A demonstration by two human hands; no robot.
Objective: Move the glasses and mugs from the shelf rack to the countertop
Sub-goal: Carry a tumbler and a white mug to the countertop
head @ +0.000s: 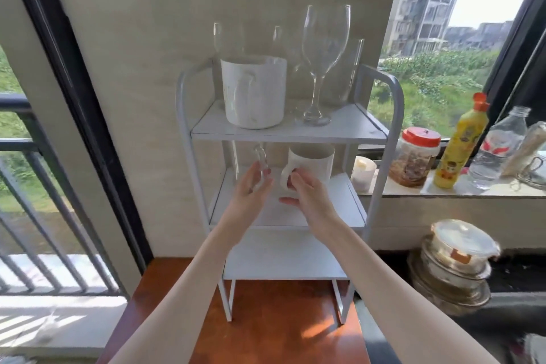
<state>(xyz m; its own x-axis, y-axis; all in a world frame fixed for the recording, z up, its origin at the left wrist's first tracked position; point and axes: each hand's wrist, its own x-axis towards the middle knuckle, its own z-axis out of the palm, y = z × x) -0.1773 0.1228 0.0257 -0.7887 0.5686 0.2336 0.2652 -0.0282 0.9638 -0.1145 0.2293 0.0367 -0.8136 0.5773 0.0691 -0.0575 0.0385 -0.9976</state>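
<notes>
A white metal shelf rack (393, 103) stands on a red-brown countertop (266, 331). Its top shelf holds a large white mug (254, 94), a tall wine glass (323, 62) and other clear glasses (350, 74) behind them. The middle shelf carries a clear glass mug (236, 159) on the left and a smaller white mug (313, 164) on the right. My left hand (249, 190) is open, its fingertips at the glass mug's handle. My right hand (308, 193) has its fingers curled on the white mug's handle, thumb spread below. Both mugs stand on the shelf.
On the window sill to the right stand a small candle (363, 173), a red-lidded jar (413, 156), a yellow bottle (461, 145) and a water bottle (499, 151). Stacked bowls with a lid (455, 266) sit lower right. A railing (35, 216) is at the left.
</notes>
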